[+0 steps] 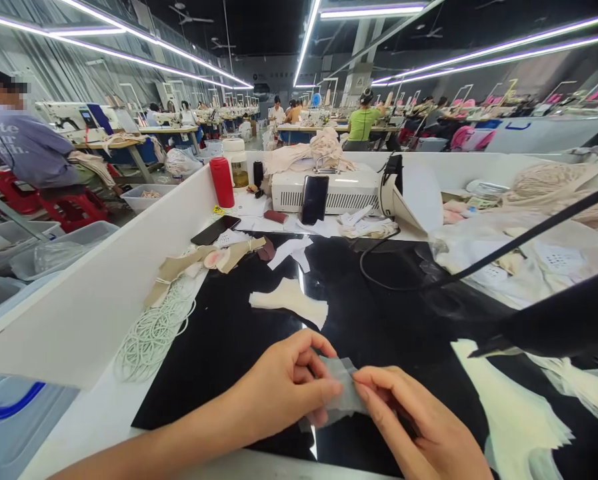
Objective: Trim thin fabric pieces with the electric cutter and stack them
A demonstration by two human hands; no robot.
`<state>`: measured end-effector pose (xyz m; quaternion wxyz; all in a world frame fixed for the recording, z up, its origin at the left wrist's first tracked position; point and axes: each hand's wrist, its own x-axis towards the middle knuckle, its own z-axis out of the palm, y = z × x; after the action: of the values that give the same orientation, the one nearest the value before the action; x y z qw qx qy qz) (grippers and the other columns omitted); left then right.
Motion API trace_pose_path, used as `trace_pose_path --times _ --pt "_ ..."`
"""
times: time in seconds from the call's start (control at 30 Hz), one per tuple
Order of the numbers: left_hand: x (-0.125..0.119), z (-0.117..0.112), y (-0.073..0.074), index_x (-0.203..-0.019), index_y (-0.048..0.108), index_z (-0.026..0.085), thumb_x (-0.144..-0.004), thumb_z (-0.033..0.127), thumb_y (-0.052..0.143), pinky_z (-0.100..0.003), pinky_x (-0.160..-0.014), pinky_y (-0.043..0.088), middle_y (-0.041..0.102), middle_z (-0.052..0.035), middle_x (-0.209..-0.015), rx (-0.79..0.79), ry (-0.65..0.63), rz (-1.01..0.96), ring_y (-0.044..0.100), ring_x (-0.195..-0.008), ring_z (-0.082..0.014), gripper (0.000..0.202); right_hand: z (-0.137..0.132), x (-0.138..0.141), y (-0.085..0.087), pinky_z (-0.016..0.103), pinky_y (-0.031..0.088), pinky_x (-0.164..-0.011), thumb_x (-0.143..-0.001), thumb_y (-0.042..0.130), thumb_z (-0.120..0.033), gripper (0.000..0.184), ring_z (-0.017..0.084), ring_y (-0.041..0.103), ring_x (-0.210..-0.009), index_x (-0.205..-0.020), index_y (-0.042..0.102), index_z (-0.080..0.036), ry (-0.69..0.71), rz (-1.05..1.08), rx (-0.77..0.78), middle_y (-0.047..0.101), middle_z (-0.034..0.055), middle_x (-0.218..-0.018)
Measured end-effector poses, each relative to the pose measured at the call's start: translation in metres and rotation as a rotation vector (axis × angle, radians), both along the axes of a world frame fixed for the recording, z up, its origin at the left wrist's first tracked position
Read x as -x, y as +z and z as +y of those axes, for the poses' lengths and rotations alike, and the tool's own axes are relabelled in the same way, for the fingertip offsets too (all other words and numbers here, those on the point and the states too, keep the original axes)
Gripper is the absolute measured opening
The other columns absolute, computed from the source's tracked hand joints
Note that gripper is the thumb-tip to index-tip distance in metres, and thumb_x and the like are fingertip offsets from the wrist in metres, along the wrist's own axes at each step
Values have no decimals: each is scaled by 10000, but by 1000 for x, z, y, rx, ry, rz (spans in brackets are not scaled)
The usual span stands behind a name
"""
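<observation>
Thin, translucent pale fabric pieces (346, 395) are held between my two hands, low over the glossy black work surface (219, 373). My left hand (293, 383) pinches their left side between thumb and fingers. At the right edge, the thumb and forefinger of my right hand (403, 407) are closed on the same fabric. Just beyond my hands lies a small stack of cream cut fabric pieces (291, 298). Right of my right hand is a larger pile of pale yellow cut pieces (516, 400).
A black tool with a pointed tip (543, 320) juts in from the right, its cable (479, 270) arching behind. Pale green cord (151, 340) lies coiled at left. A phone (315, 200) leans against a white vented machine (351, 193) at the back. White walls (103, 287) edge the table.
</observation>
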<state>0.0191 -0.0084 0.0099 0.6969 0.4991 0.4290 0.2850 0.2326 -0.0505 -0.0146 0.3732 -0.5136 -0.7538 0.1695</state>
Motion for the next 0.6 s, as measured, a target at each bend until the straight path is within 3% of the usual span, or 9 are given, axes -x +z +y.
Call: trace_pose_path --times 0.17,0.27,0.4,0.5,0.6 --pt "1 -6 -1 -1123 600 255 -900 221 654 -191 -553 431 634 67 -855 -316 -16 378 563 -586 -76 232 6 -1 -11 124 560 -829 -1080 484 -299 186 90 738 -894 -1190 634 -300 49 -144 -150 726 -18 -1011" --pt "0 -9 -2 -1045 595 242 -915 164 647 -200 -578 395 628 84 -788 -528 -60 612 548 -601 -85 161 7 -2 -17 173 585 -816 -1094 440 -331 230 112 737 -869 -1194 642 -288 45 -249 -222 722 -4 -980" --pt "-1 -12 -9 -927 583 218 -955 202 658 -247 -566 361 627 71 -744 -803 -142 884 577 -594 -120 81 8 -7 -27 266 606 -803 -1093 429 -308 255 155 716 -843 -1232 639 -271 91 -389 -220 714 24 -986" --pt "-1 -12 -14 -857 574 209 -973 209 653 -264 -555 353 639 54 -762 -981 -171 979 619 -634 -139 141 10 -8 -31 294 604 -749 -1090 429 -289 266 172 690 -805 -1246 640 -246 120 -439 -206 704 43 -978" --pt "0 -10 -15 -851 582 209 -973 201 664 -269 -550 360 645 56 -769 -1017 -184 1001 627 -628 -137 147 11 -6 -30 302 595 -715 -1095 411 -295 283 175 671 -772 -1238 648 -232 119 -457 -212 698 48 -954"
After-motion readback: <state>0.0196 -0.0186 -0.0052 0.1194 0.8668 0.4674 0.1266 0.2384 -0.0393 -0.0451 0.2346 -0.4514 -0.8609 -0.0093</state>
